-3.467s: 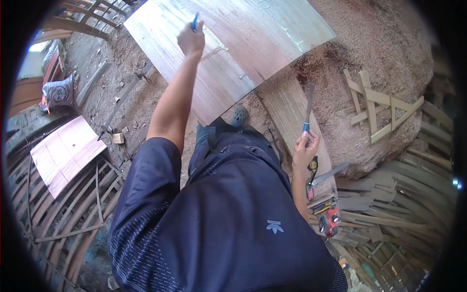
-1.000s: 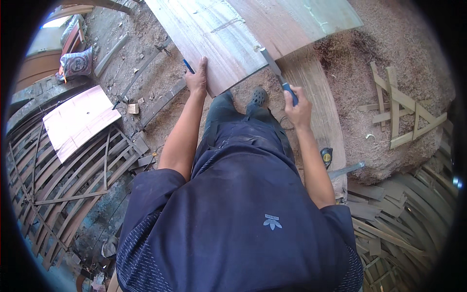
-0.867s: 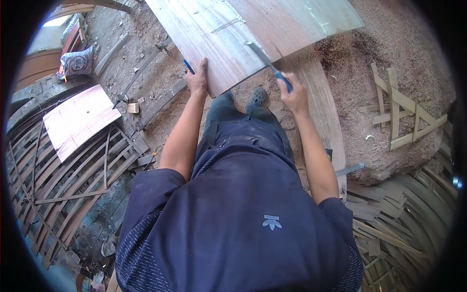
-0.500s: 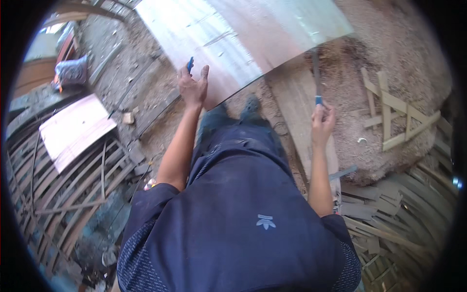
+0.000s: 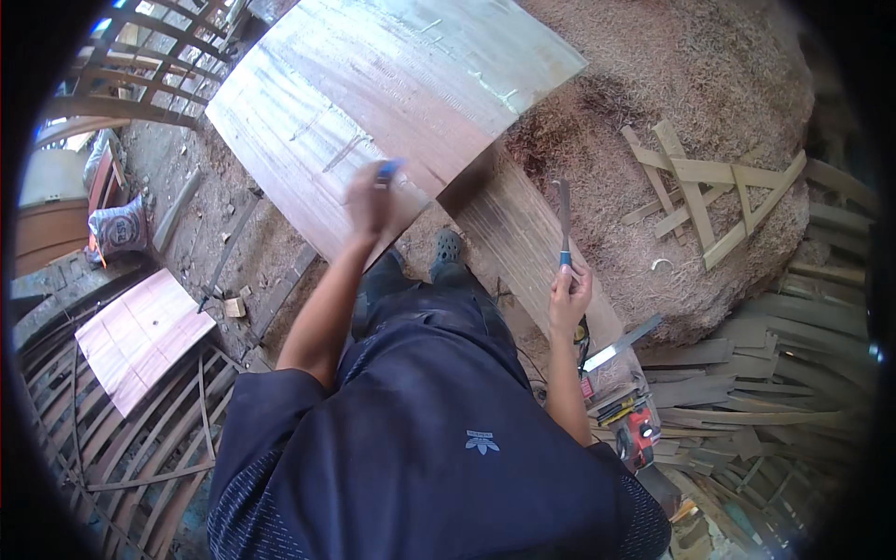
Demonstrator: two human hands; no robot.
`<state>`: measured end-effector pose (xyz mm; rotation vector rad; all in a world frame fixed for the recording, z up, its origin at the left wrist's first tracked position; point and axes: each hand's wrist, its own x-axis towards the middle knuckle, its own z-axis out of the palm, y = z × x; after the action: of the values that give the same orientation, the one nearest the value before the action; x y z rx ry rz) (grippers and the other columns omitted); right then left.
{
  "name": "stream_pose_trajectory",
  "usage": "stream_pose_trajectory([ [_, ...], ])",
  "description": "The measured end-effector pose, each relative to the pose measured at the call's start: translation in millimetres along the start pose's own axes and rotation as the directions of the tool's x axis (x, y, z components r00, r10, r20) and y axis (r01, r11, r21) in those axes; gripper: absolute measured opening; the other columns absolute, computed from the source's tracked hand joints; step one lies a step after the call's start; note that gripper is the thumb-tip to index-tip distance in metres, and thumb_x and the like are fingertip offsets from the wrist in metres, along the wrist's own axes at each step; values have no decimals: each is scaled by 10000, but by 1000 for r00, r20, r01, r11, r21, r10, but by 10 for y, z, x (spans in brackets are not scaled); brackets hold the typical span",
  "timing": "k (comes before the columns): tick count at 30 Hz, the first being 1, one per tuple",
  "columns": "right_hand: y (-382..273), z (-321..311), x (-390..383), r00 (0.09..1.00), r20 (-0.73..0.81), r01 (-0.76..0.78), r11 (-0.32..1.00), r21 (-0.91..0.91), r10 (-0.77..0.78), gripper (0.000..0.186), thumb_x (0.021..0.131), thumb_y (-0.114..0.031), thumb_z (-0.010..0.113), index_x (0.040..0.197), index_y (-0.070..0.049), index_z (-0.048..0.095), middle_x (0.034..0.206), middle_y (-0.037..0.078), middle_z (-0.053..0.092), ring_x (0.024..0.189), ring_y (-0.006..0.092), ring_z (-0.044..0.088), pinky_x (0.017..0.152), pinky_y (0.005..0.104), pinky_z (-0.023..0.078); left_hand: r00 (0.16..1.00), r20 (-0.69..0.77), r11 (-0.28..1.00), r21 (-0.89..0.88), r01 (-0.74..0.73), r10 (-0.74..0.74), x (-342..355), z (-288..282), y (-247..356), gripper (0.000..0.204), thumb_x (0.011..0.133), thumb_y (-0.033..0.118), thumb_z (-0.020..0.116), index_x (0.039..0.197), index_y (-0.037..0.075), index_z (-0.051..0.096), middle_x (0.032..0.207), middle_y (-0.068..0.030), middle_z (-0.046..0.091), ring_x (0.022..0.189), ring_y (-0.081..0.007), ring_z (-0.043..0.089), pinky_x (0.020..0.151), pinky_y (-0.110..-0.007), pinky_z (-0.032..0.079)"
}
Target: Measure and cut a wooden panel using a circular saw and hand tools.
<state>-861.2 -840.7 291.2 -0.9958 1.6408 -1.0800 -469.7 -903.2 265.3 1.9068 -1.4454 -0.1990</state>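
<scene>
A large wooden panel (image 5: 373, 103) lies at the top of the view, with pale glue-like streaks along its joints. Over its near edge my left hand (image 5: 368, 198), blurred by motion, is closed on a small blue object (image 5: 388, 171) whose kind I cannot make out. To the right, my right hand (image 5: 570, 299) grips a blue-handled tool (image 5: 565, 224) with a long, narrow metal shaft and a small bent tip pointing away from me. That tip is apart from the panel, above a long plank (image 5: 513, 224).
Several hand tools, a red one (image 5: 638, 434) among them, lie on the plank's near end beside a metal strip (image 5: 623, 343). Thin wood strips (image 5: 700, 173) rest on the shavings heap (image 5: 607, 243). A smaller panel (image 5: 140, 336) and a sack (image 5: 119, 229) are at left.
The view has shifted. My right hand has drawn the tool back from the panel's edge toward me, and my left hand has moved further over the panel with the blue object.
</scene>
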Motion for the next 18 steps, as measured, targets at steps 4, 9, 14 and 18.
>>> stream_pose_trajectory([
  [4,-124,-78,284,992,4,127,990,-67,-127,244,1028,-214,642,1133,-1,587,746,15,602,646,81,559,575,256,452,824,388,886,-380,-265,413,220,287,1280,373,916,217,749,1278,144,695,1093,-127,742,1004,-313,683,907,-410,541],
  [9,-490,198,1133,935,241,324,905,-277,-261,246,994,-202,676,1129,1,644,870,93,707,750,172,670,672,329,529,984,162,979,-177,100,-71,410,238,673,515,822,380,844,1247,124,707,1068,-130,751,1001,-333,680,928,-428,523],
  [14,-457,393,1343,881,338,438,841,-318,-331,255,974,-223,691,1130,-23,667,937,147,740,805,231,718,704,362,546,954,-99,943,150,296,-283,866,201,101,651,849,543,763,1290,76,657,1254,-149,682,1175,-364,605,1046,-439,452],
  [18,-311,548,1202,909,279,403,824,-398,-310,246,979,-246,676,1116,-43,663,930,176,729,817,323,729,707,406,554,970,-92,951,196,239,-225,1323,484,36,675,853,559,746,1314,76,642,1303,-150,657,1214,-381,572,1070,-448,432],
])
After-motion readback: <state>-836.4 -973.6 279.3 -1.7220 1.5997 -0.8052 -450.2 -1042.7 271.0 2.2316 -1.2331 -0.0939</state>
